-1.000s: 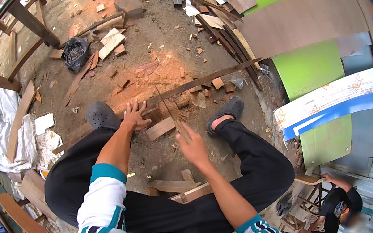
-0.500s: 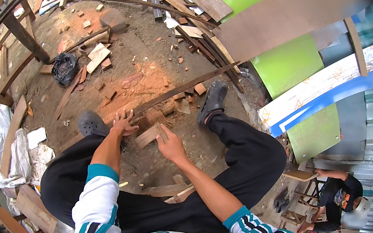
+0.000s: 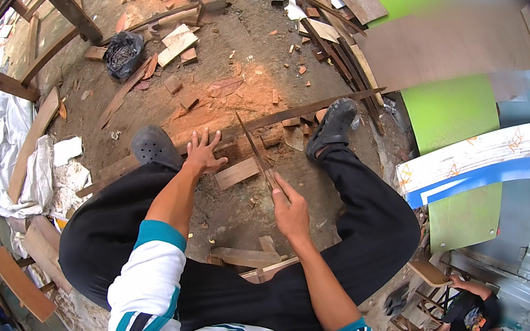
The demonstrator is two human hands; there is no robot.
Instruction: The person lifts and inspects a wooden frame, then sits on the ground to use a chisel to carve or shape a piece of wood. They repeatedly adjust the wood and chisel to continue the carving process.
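A long dark wooden plank [image 3: 272, 118] lies crosswise on the ground in front of me, between my shoes. My left hand [image 3: 203, 154] rests on it with fingers spread, just right of my left clog [image 3: 154, 148]. In my right hand [image 3: 290, 208] is the wooden grip of what looks like a handsaw [image 3: 250, 139]. Its thin, tapering blade is seen nearly edge-on and points away from me, its tip near the plank's far edge. I cannot tell whether blade and plank touch. A short pale wood block [image 3: 237, 173] lies between my hands.
Orange sawdust [image 3: 203, 110] and several offcuts cover the ground beyond the plank. A black plastic bag [image 3: 125, 54] lies at the far left. Lumber strips [image 3: 337, 54] and green panels [image 3: 450, 105] stand right. Another person [image 3: 469, 313] works at the lower right beside a wooden stool.
The view has shifted, so the scene sits lower and farther right. My right hand has drawn away from the wood block, and the saw's blade now shows clearly. My left hand stays at the plank.
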